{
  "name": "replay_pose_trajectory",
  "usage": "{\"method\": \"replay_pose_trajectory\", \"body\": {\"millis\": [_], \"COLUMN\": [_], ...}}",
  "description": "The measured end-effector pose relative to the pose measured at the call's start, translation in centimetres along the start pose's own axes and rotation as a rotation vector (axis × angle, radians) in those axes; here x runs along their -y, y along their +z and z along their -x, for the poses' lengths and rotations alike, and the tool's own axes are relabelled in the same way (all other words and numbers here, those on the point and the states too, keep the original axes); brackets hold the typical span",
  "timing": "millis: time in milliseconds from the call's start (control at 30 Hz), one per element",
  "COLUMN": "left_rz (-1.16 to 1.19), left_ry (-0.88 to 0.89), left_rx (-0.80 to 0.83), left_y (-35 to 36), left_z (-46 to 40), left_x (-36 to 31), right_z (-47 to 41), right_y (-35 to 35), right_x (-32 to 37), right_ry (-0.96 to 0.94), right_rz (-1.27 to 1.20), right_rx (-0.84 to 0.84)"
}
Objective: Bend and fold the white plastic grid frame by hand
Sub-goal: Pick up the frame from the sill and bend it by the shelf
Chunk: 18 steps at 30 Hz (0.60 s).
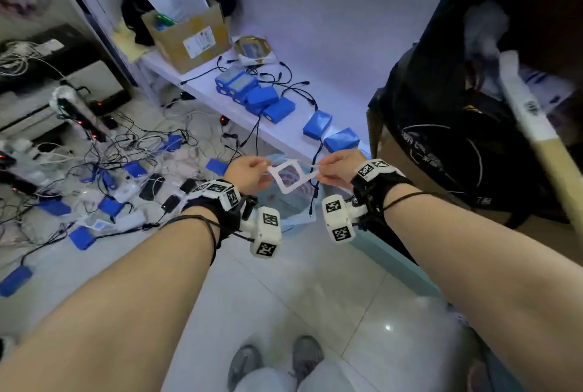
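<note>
1. Head view: the frame (291, 177) hangs in the air between the two hands, tilted like a diamond, over a bin with a blue liner (295, 211) on the floor.
2. The left hand (247, 174) pinches the frame's left corner, fingers curled round it.
3. The right hand (339, 170) pinches the thin strip at the frame's right end, fingers likewise curled on it.
4. The frame shows one open square cell; whether it is already creased I cannot tell.
5. To bend it well, I judge both pinches should sit close to the intended fold line, wrists turning toward each other slowly.
6. The plastic looks thin, so a sudden twist could snap it rather than fold it.
7. Batteries (271, 101) and cables lie beyond the hands.
</note>
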<state>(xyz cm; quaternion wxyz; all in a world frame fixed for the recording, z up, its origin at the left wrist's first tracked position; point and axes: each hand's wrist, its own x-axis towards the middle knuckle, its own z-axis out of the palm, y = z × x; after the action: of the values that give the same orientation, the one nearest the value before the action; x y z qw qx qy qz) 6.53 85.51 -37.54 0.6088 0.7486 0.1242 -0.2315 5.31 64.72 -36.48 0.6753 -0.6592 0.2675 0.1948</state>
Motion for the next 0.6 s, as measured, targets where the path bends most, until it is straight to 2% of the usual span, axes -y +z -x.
{"method": "replay_pose_trajectory", "body": {"millis": [200, 300, 600], "left_rz": [-0.123, -0.161, -0.336], "left_ry": [0.037, 0.043, 0.074], "left_rx": [-0.012, -0.049, -0.027], "left_y": [-0.7, -0.5, -0.6], "left_z": [-7.7, -9.5, -19.8], "left_x": [6.4, 7.7, 16.8], "right_z": [-9.1, -10.8, -22.8], "right_y": [1.9, 2.2, 4.1], "right_x": [-6.3, -7.8, -16.9], "right_ry": [-0.011, 0.018, 0.031], "right_rz": [0.007, -0.001, -0.096], "right_rx": [-0.123, -0.127, -0.177]}}
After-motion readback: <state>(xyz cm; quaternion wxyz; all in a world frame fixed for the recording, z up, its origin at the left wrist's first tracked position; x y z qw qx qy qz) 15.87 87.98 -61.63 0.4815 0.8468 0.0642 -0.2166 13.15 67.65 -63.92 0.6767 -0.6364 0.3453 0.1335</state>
